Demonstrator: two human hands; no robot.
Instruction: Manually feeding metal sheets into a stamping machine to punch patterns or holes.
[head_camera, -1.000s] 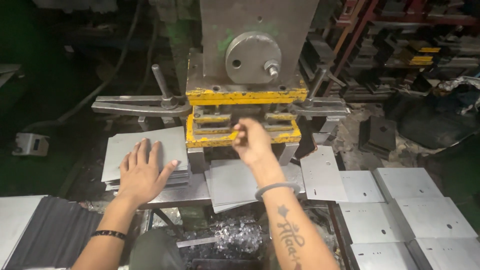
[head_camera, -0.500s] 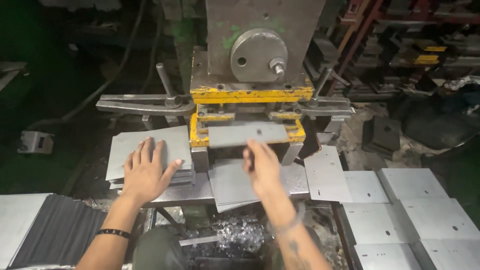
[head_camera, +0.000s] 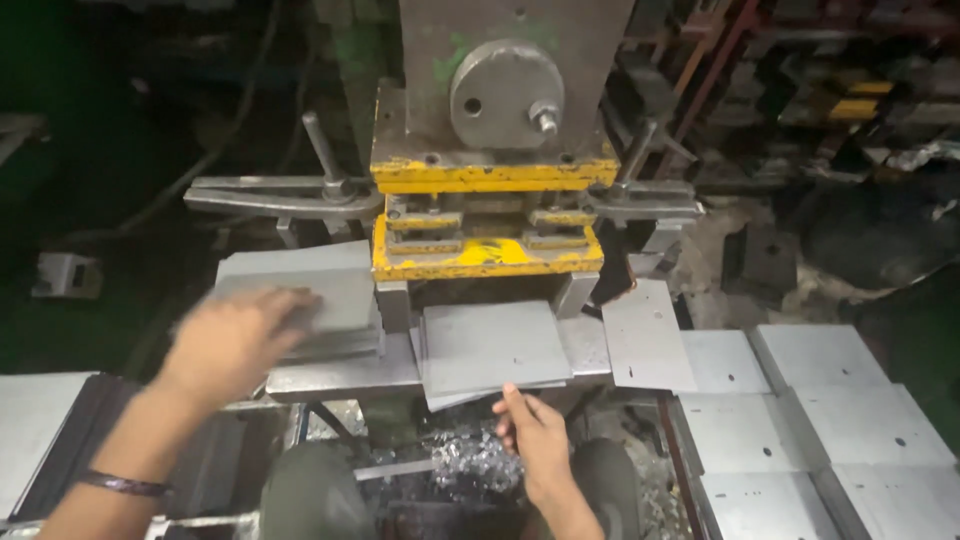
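**Hands close to a press die, one plate under the tool**

The biggest risk here is the yellow press die (head_camera: 487, 232). It stands low over the bed, and the grey metal plate (head_camera: 492, 343) lies flat with its far edge under the die and its near edge hanging over the front of the press bed (head_camera: 340, 375). The right hand (head_camera: 535, 440) is just at this near edge. If the ram comes down while fingers are at the plate, they could be crushed, or the plate could jump up and cut the hand with its sharp edge. The plate also looks a little turned against the plate below it, so I judge it could be punched out of position.

The right hand is low, in front of the bed, with the forearm coming up from the bottom of the view. Its fingers are half curled and point to the plate edge; it seems to hold nothing, and I cannot tell if the fingertips really touch the plate.

The left hand (head_camera: 232, 338) is blurred. It lies palm down and spread on the stack of blank plates (head_camera: 300, 290) at the left of the die, not closed around anything. A loose stack can slide under such pressure.

At the right lie finished plates with holes (head_camera: 800, 420), and metal scraps (head_camera: 478, 460) are below the bed.
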